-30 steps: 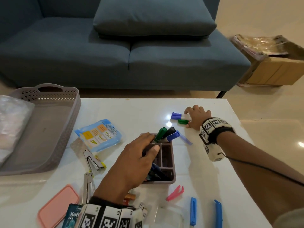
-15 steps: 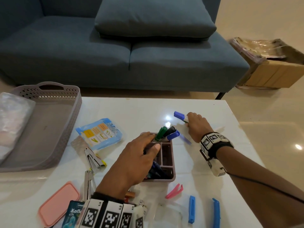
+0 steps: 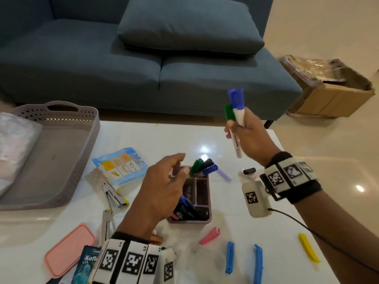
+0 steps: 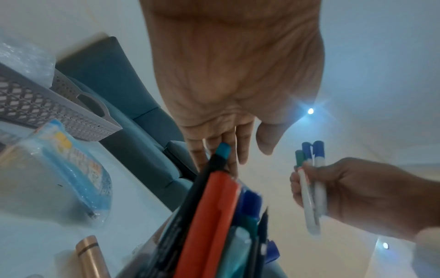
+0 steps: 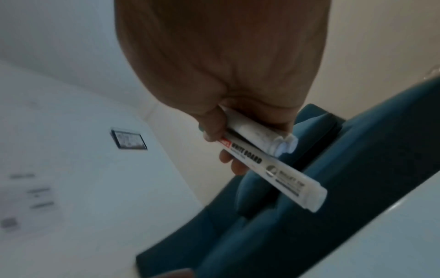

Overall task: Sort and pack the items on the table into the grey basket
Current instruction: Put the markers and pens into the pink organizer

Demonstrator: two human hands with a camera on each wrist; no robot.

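My right hand [image 3: 247, 138] is raised above the table's far right and grips three whiteboard markers [image 3: 235, 108], two blue-capped and one green-capped, caps up. The right wrist view shows their white barrels [image 5: 273, 169] in my curled fingers [image 5: 214, 131]. My left hand [image 3: 164, 185] hovers over a brown divided organizer [image 3: 188, 221] full of pens and markers [image 3: 202, 168], fingers relaxed and holding nothing. In the left wrist view its fingers [image 4: 233, 150] reach past the pen tops [image 4: 214, 206]. The grey basket [image 3: 92, 140] stands at the table's left.
A clear plastic bag [image 3: 14, 148] lies in the basket. On the table lie a blue packet [image 3: 121, 165], staplers [image 3: 113, 194], a pink lid [image 3: 69, 249], a black-capped marker [image 3: 249, 171], and pink [image 3: 210, 235], blue [image 3: 229, 257] and yellow [image 3: 308, 251] clips. A sofa stands behind the table.
My right hand gathered the blue and green markers from the table and lifted them upright into the air. My left hand rose slightly off the organizer.
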